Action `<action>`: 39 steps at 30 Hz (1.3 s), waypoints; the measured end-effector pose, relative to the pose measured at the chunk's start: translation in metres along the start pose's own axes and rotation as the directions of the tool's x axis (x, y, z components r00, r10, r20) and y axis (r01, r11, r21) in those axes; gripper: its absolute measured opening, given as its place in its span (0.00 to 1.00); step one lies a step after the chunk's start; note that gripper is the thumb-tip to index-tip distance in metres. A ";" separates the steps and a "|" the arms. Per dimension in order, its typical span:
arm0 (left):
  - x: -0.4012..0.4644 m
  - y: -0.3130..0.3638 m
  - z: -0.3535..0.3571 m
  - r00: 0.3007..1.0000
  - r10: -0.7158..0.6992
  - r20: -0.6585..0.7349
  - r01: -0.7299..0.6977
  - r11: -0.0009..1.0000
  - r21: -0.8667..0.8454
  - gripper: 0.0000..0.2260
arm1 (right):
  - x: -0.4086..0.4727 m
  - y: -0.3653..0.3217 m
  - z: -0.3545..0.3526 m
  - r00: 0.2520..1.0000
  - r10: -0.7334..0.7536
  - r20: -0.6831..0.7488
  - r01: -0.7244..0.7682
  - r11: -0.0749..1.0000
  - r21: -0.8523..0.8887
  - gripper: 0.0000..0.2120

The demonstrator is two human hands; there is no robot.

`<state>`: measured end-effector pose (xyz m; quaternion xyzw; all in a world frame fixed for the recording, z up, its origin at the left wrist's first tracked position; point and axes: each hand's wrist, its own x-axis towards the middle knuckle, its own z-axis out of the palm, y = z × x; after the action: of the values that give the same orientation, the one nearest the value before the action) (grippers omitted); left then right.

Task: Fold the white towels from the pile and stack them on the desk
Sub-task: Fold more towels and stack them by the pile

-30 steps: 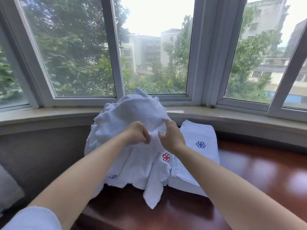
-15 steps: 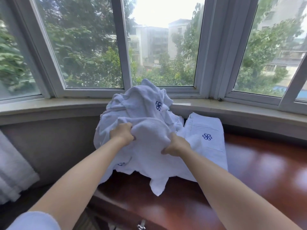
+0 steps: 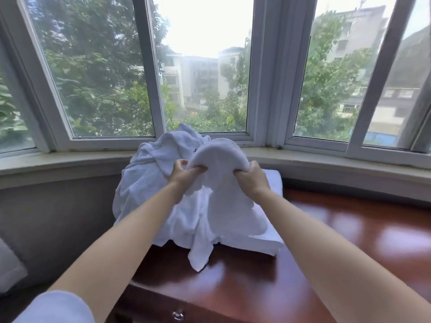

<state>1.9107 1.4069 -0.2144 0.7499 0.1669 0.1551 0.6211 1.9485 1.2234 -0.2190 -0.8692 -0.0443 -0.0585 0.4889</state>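
Now that both hands have risen, left hand (image 3: 184,172) and right hand (image 3: 250,176) grip the towel (image 3: 221,180), bunched above the pile (image 3: 149,183) on the table (image 3: 349,241); pulled free, unfolding likely next.

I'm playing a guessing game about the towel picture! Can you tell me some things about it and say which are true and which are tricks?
1. Both hands, the left hand and the right hand, grip one white towel. True.
2. The desk is green. False: it is shiny reddish-brown wood.
3. The towel pile sits in front of the window. True.
4. The folded towels lie left of the pile. False: they lie right of it.
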 end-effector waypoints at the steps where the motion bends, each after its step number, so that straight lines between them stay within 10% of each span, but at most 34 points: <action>1: -0.003 0.003 0.010 0.997 -0.005 0.073 0.009 0.998 -0.056 0.21 | -0.001 0.001 -0.013 1.000 0.014 -0.002 -0.013 0.999 0.051 0.14; 6: -0.021 0.013 0.050 0.869 -0.154 0.470 0.110 0.987 0.120 0.13 | -0.013 0.027 -0.091 0.888 0.251 0.385 -0.331 0.931 0.154 0.29; 11: -0.050 0.024 0.111 0.663 -0.506 0.551 0.186 0.825 0.533 0.04 | -0.035 0.062 -0.165 0.733 0.460 0.501 -0.395 0.887 -0.237 0.11; 17: -0.060 0.054 0.204 0.885 0.248 0.394 -0.389 0.860 0.331 0.12 | -0.017 0.094 -0.233 0.956 0.249 -0.153 -0.274 0.946 -0.174 0.24; 21: -0.076 0.043 0.247 0.732 0.540 0.414 -0.681 0.567 0.464 0.12 | -0.005 0.120 -0.250 0.918 0.145 -0.369 -0.258 0.925 -0.280 0.04; 24: -0.101 -0.012 0.267 0.646 0.287 0.707 -0.708 0.573 0.414 0.16 | -0.022 0.175 -0.236 0.883 0.247 -0.398 -0.377 0.879 -0.290 0.02; 27: -0.126 -0.079 0.275 0.412 -0.273 0.869 -0.395 0.806 0.441 0.12 | -0.052 0.235 -0.203 0.855 0.470 -0.221 -0.518 0.801 -0.301 0.14; 33: -0.131 -0.153 0.280 0.814 -0.142 0.564 -0.253 0.786 0.564 0.10 | -0.108 0.306 -0.145 0.747 0.655 -0.113 -0.664 0.732 -0.151 0.11; 39: -0.131 -0.165 0.289 0.702 0.077 0.708 -0.569 0.658 0.493 0.11 | -0.114 0.322 -0.124 0.760 0.626 -0.176 -0.649 0.745 -0.153 0.24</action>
<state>1.9112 1.1232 -0.4316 0.9464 -0.1532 -0.0631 0.2772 1.8720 0.9484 -0.4437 -0.8726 0.2893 0.0587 0.3891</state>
